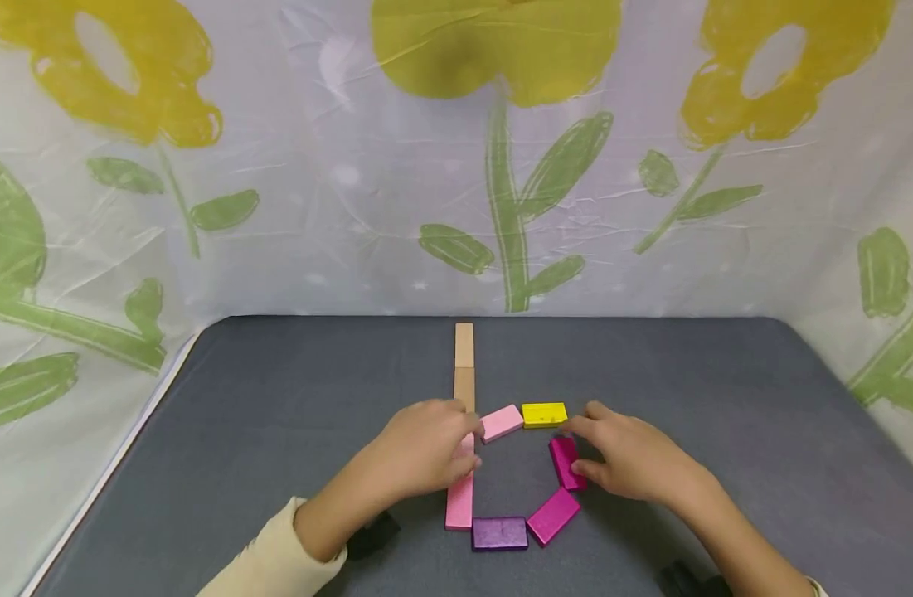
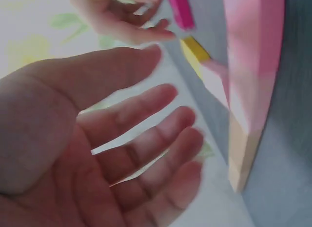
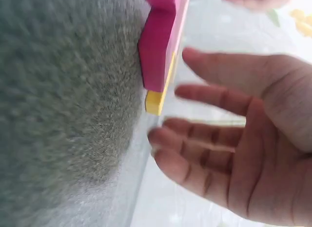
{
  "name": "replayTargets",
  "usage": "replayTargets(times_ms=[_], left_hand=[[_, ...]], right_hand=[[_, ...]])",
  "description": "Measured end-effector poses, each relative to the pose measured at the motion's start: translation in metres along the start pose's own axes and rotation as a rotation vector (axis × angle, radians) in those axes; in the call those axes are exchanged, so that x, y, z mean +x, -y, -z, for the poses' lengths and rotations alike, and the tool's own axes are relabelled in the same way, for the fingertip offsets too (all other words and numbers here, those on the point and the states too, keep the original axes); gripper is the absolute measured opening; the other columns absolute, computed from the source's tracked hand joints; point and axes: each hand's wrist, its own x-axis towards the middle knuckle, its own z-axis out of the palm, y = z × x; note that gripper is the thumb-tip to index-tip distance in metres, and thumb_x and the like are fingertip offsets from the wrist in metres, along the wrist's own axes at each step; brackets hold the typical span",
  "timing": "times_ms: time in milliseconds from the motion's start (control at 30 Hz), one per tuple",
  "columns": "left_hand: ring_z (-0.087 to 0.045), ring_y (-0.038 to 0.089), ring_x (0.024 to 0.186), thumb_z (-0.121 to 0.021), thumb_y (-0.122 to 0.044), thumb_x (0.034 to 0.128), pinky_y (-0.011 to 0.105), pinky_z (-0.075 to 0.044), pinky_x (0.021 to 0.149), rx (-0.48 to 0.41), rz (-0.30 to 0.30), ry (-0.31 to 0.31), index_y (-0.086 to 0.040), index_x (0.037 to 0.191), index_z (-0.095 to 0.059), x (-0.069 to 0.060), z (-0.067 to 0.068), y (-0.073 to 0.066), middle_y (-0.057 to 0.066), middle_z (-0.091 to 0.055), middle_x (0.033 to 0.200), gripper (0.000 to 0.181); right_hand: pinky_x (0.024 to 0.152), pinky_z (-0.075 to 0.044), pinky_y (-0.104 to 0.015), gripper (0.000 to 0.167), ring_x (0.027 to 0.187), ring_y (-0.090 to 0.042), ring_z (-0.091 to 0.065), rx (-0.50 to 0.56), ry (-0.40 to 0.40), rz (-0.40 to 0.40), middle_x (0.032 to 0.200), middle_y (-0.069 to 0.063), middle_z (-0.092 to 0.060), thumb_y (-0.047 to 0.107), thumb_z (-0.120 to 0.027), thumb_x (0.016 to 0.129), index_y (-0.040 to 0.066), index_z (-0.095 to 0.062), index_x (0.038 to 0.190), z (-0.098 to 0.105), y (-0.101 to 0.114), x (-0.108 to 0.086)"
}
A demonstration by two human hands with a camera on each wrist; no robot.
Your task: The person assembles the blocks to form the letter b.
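Blocks lie end to end on a grey table, forming a straight column with a loop on its right. Tan blocks (image 1: 464, 345) make the column's far end and pink blocks (image 1: 459, 504) its near end. Around the loop run a light pink block (image 1: 502, 423), a yellow block (image 1: 544, 414), an upper magenta block (image 1: 564, 461), a lower magenta block (image 1: 553, 516) and a purple block (image 1: 499, 533). My left hand (image 1: 426, 444) hovers over the column, partly hiding it, its fingers apart and holding nothing. Beside the yellow and upper magenta blocks, my right hand (image 1: 628, 454) has loosely spread fingers, also holding nothing.
The grey tabletop (image 1: 277, 398) extends around the blocks on every side. Behind its far edge hangs a pale sheet (image 1: 337, 207) painted with yellow flowers and green leaves, which also covers both sides.
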Motion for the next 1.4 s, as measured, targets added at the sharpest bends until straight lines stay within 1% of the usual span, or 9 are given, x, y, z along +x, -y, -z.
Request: replayTargets(times_ms=[100, 200, 300, 400, 500, 667, 900, 1167, 1400], left_hand=[[-0.061, 0.019, 0.086, -0.08, -0.036, 0.0839, 0.036, -0.052, 0.069, 0.054, 0.031, 0.046, -0.013, 0.108, -0.075, 0.035, -0.001, 0.005, 0.0, -0.067, 0.096, 0.033], [-0.06, 0.017, 0.086, -0.079, -0.048, 0.0827, 0.035, -0.051, 0.069, 0.083, 0.043, 0.101, -0.013, 0.112, -0.073, 0.064, -0.011, 0.008, -0.001, -0.067, 0.099, 0.046], [-0.06, 0.016, 0.081, -0.078, -0.054, 0.0811, 0.034, -0.05, 0.066, 0.112, 0.028, 0.127, -0.014, 0.109, -0.072, 0.084, -0.023, 0.009, -0.002, -0.067, 0.095, 0.05], [-0.057, 0.013, 0.073, -0.079, -0.051, 0.0818, 0.032, -0.047, 0.059, 0.114, 0.007, 0.135, -0.015, 0.097, -0.07, 0.095, -0.03, 0.008, -0.004, -0.063, 0.084, 0.041], [-0.054, 0.011, 0.068, -0.081, -0.046, 0.0827, 0.031, -0.044, 0.056, 0.095, 0.006, 0.13, -0.017, 0.088, -0.07, 0.099, -0.033, 0.009, -0.006, -0.06, 0.077, 0.031], [-0.054, 0.009, 0.066, -0.081, -0.042, 0.0836, 0.028, -0.043, 0.055, 0.071, -0.008, 0.113, -0.018, 0.087, -0.073, 0.099, -0.031, 0.01, -0.008, -0.061, 0.078, 0.025], [-0.053, 0.01, 0.068, -0.083, -0.036, 0.0832, 0.027, -0.041, 0.056, 0.043, -0.015, 0.129, -0.017, 0.088, -0.074, 0.102, -0.028, 0.014, -0.008, -0.062, 0.078, 0.022], [-0.049, 0.011, 0.068, -0.085, -0.034, 0.0816, 0.027, -0.036, 0.057, 0.047, -0.03, 0.185, -0.018, 0.087, -0.072, 0.108, -0.025, 0.016, -0.009, -0.054, 0.07, 0.021], [-0.052, 0.009, 0.068, -0.083, -0.039, 0.0821, 0.026, -0.04, 0.058, 0.035, -0.065, 0.176, -0.019, 0.089, -0.074, 0.108, -0.024, 0.014, -0.012, -0.058, 0.076, 0.023]], right_hand=[[0.067, -0.052, -0.036, 0.047, 0.076, -0.016, -0.057, -0.056, -0.051, -0.061, 0.104, -0.008, -0.06, 0.021, -0.083, 0.083, 0.002, -0.066, 0.122, 0.0, -0.001, 0.013], [0.069, -0.052, -0.04, 0.048, 0.077, -0.02, -0.057, -0.088, -0.052, -0.094, 0.1, -0.009, -0.06, 0.025, -0.083, 0.083, -0.001, -0.066, 0.12, -0.002, -0.001, 0.03], [0.066, -0.049, -0.038, 0.044, 0.072, -0.017, -0.053, -0.106, -0.019, -0.115, 0.088, -0.005, -0.056, 0.028, -0.084, 0.082, 0.0, -0.068, 0.111, -0.004, 0.002, 0.045], [0.064, -0.048, -0.038, 0.04, 0.07, -0.017, -0.051, -0.116, 0.018, -0.126, 0.083, -0.003, -0.052, 0.031, -0.085, 0.08, 0.002, -0.068, 0.102, -0.007, 0.004, 0.053], [0.065, -0.049, -0.039, 0.04, 0.07, -0.019, -0.052, -0.108, 0.038, -0.134, 0.082, -0.004, -0.052, 0.029, -0.087, 0.077, 0.003, -0.066, 0.099, -0.008, 0.006, 0.057], [0.068, -0.051, -0.041, 0.039, 0.075, -0.021, -0.054, -0.061, 0.01, -0.141, 0.086, -0.007, -0.056, 0.019, -0.089, 0.075, 0.002, -0.066, 0.102, -0.008, 0.004, 0.055], [0.065, -0.046, -0.038, 0.047, 0.072, -0.02, -0.052, 0.055, 0.022, -0.246, 0.084, -0.005, -0.053, 0.028, -0.088, 0.077, 0.001, -0.063, 0.107, -0.007, 0.001, 0.047], [0.063, -0.039, -0.037, 0.037, 0.071, -0.018, -0.046, 0.065, 0.036, -0.217, 0.075, -0.001, -0.048, 0.017, -0.089, 0.075, 0.005, -0.06, 0.095, -0.004, 0.003, 0.046], [0.065, -0.042, -0.037, 0.039, 0.073, -0.018, -0.048, 0.063, 0.048, -0.224, 0.08, -0.001, -0.053, 0.017, -0.089, 0.074, 0.003, -0.063, 0.1, -0.004, 0.002, 0.047]])
